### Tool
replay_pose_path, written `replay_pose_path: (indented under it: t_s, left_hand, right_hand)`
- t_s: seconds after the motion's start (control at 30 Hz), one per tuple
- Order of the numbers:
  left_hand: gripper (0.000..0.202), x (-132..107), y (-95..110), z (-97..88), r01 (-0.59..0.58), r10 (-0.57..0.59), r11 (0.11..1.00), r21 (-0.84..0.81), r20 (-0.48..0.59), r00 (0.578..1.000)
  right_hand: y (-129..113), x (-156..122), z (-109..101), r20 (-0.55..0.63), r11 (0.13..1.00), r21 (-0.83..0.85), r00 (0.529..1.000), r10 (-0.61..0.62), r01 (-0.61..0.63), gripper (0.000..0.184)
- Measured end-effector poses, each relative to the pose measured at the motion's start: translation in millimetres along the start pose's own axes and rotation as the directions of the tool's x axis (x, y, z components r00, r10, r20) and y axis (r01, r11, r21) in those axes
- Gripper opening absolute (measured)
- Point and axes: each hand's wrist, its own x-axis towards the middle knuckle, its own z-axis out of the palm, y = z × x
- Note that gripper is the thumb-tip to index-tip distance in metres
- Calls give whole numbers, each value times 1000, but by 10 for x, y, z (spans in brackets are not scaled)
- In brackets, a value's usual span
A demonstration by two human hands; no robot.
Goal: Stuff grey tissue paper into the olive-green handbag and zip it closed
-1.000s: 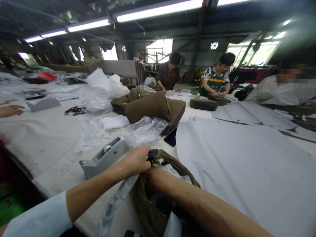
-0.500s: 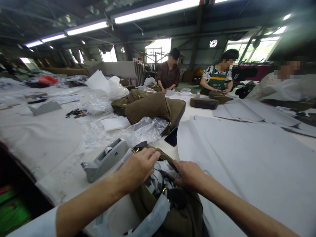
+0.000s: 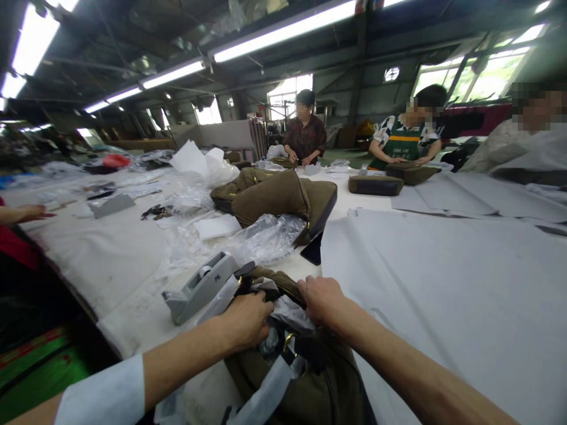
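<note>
My left hand (image 3: 248, 321) is closed on the white wrap (image 3: 290, 313) at the mouth of a green bag (image 3: 287, 383). My right hand (image 3: 321, 301) is curled over the bag's top edge, right beside the wrap. The bag sits at the edge of the bench (image 3: 133, 307), close to me. A gray tape holder (image 3: 199, 287) stands just past my left hand. A big gray sheet (image 3: 443, 307) lies to my right. More bags (image 3: 274, 198) sit by shiny plastic (image 3: 266, 239) farther off. A person in a green apron (image 3: 405, 141) has both hands on another bag (image 3: 411, 173).
</note>
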Motion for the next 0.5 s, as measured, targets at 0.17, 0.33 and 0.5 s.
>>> replay_pose_path:
  t_s: [0.17,0.33,0.5]
  left_hand:
    - [27,-42,14,118,-126,136,990,61,-204,970]
    - [28,23,-136,286,-123,124,985,-125,4,992]
    - [31,172,-164,318,-10,22,978,-209,55,998]
  right_hand:
    - [-216,346,236,-87,999,35,996,3,0,28]
    - [41,466,-149,-216,988,73,965,148,-135,27]
    - [-68,214,-707,-345,995,96,938,33,0,29]
